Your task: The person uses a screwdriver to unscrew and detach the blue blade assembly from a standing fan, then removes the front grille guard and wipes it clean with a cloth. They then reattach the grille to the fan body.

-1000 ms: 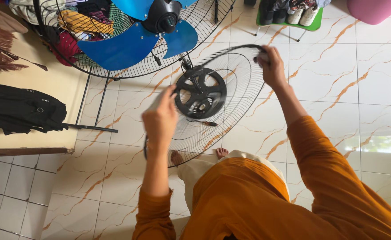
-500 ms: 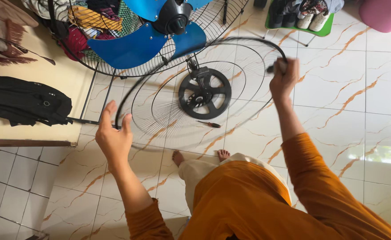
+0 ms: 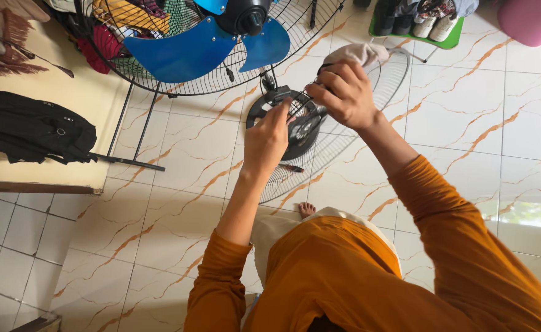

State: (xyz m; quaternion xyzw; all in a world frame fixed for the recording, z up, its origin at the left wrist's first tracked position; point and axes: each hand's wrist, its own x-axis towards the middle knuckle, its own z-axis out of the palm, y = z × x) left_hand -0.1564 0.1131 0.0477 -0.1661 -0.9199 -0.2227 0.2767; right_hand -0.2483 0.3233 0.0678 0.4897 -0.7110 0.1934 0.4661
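Gripping the round wire fan grille (image 3: pixel 350 141) with its black centre disc, our right hand (image 3: pixel 344 92) closes on its wires; our left hand (image 3: pixel 267 138) pinches them beside it, below the blue-bladed fan (image 3: pixel 190 52).

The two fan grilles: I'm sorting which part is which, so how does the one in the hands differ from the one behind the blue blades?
The loose grille is held tilted over the tiled floor by the left hand and right hand; the mounted grille sits on the fan. The loose grille carries a black round hub; the mounted one backs the blue blades and motor. Both are round dark wire guards.
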